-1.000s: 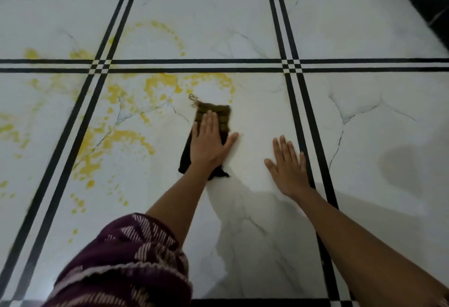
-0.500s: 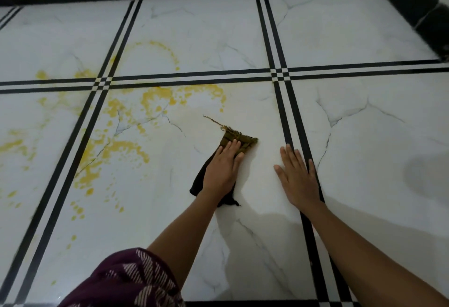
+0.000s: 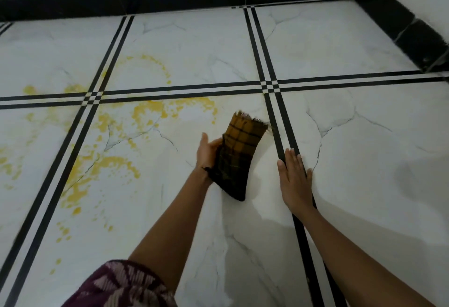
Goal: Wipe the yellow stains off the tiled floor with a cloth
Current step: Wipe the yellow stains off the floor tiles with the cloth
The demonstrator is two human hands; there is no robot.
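Left hand (image 3: 208, 152) fingers curl around the left edge of the cloth (image 3: 237, 158) and grip it; most of them are hidden behind the fabric. Cloth is tilted, checked face stained yellow at the top end, dark lower end hanging beside the wrist; can't tell if it touches the tile. Right hand (image 3: 295, 180) is flat, fingers straight and together, pressed on the black stripe (image 3: 281, 136) of the tiled floor (image 3: 364, 185). Yellow stains (image 3: 109, 168) lie well left of the cloth. Patterned maroon sleeve (image 3: 126, 285) at bottom.
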